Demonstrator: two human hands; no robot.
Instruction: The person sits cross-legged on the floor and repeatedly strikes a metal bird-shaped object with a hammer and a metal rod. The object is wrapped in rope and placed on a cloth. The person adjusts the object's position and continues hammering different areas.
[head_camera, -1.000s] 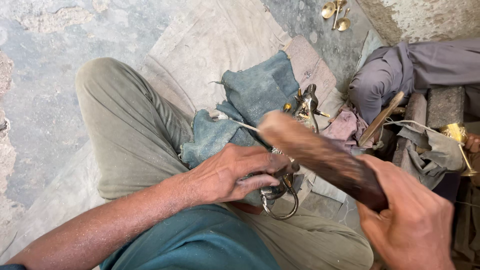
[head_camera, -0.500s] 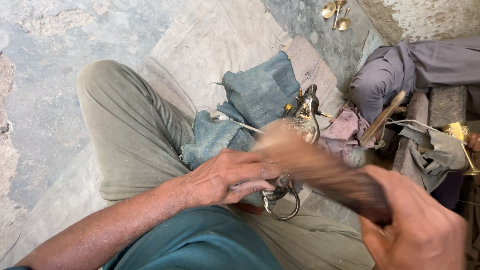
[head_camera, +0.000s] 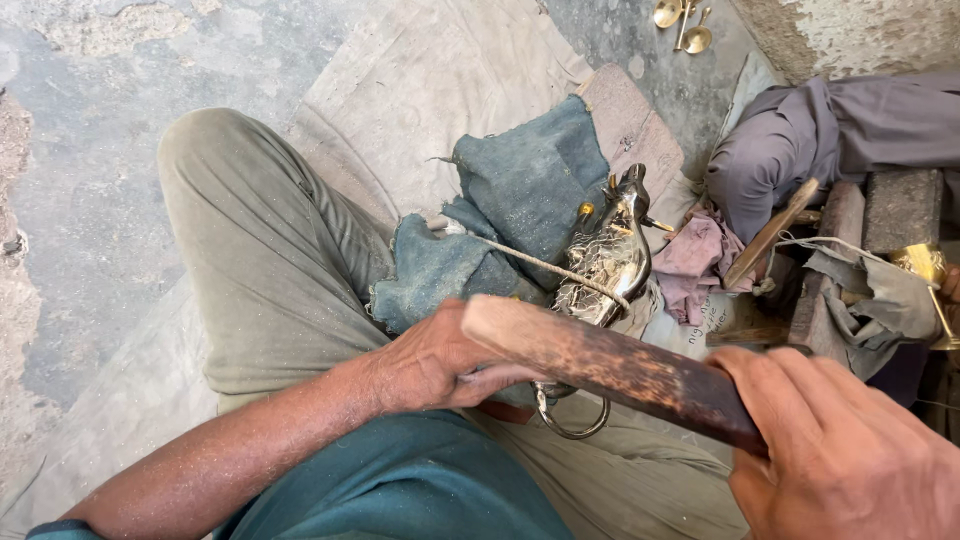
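Grey concrete floor (head_camera: 90, 200) lies under a pale dusty sheet (head_camera: 430, 90), where the person sits cross-legged in olive trousers (head_camera: 270, 270). A blue denim rag (head_camera: 520, 190) pads the lap, and on it rests a shiny bird-shaped brass figure (head_camera: 610, 255) with a thin cord (head_camera: 545, 268) drawn across it.

Compared with 1 second ago, the long wooden block (head_camera: 610, 365) lies lower and flatter, its near end now reaching over the knuckles of the left hand (head_camera: 440, 360); half a second ago it was blurred with motion. That reads as 1 stroke in a repeated rubbing or striking pass over the figure, not a finished step.

The left hand is closed narrowly, gripping the lower part of the figure by its metal ring (head_camera: 572, 415) and pinning it against the lap. The right hand (head_camera: 840, 450) is wrapped fully around the dark end of the block. Off to the right sit a mauve cloth (head_camera: 700, 265), a brass goblet (head_camera: 930, 275) and 2 small brass pieces (head_camera: 680, 15).
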